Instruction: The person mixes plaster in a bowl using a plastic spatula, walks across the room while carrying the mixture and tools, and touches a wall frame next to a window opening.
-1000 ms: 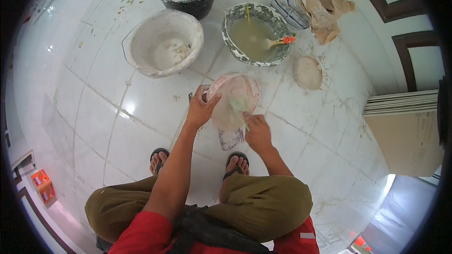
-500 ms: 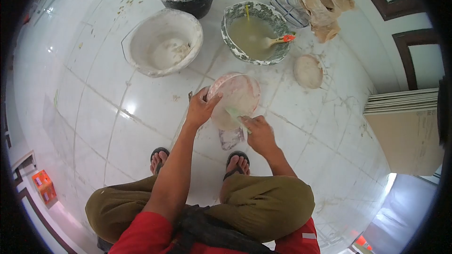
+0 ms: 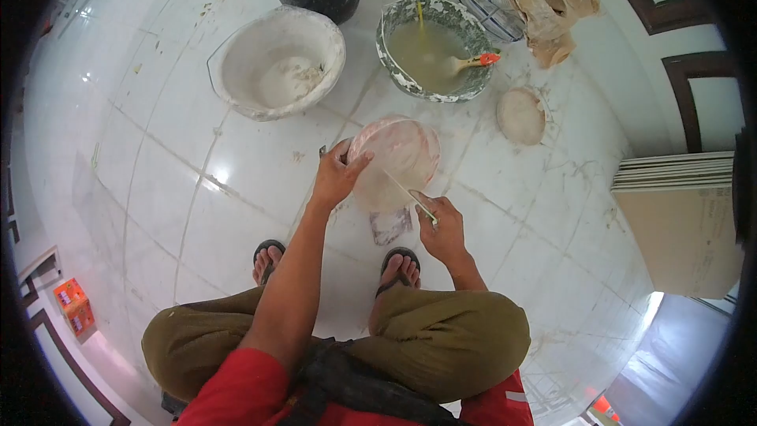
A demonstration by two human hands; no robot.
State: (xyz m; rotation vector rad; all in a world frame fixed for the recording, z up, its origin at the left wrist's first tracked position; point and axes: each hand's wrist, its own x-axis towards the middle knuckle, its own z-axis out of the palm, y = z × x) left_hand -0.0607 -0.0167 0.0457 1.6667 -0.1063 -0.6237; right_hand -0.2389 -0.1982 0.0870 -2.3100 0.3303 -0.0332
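Note:
My left hand (image 3: 340,176) grips the left rim of a small round pinkish bowl (image 3: 422,146), which is smeared with white paste inside and tilted toward me. Closed round the handle of a thin scraper (image 3: 421,203) is my right hand (image 3: 441,227), at the bowl's lower right. The scraper's blade appears edge-on and reaches into the bowl; whether it touches the paste I cannot tell. A flat, paste-stained piece (image 3: 390,226) shows just below the bowl, near my right foot.
Beyond the bowl stand a white-crusted bucket (image 3: 236,79), a black bucket (image 3: 331,1) and a bucket of cloudy water (image 3: 418,47) with a brush (image 3: 473,62). A round plaster-coated item (image 3: 521,116) lies right, near a torn paper bag (image 3: 544,8). Stacked boards (image 3: 674,221) stand far right.
The scraper has turned from showing its greenish face to edge-on, and my right hand has shifted slightly right and rolled. My left hand keeps its hold on the bowl.

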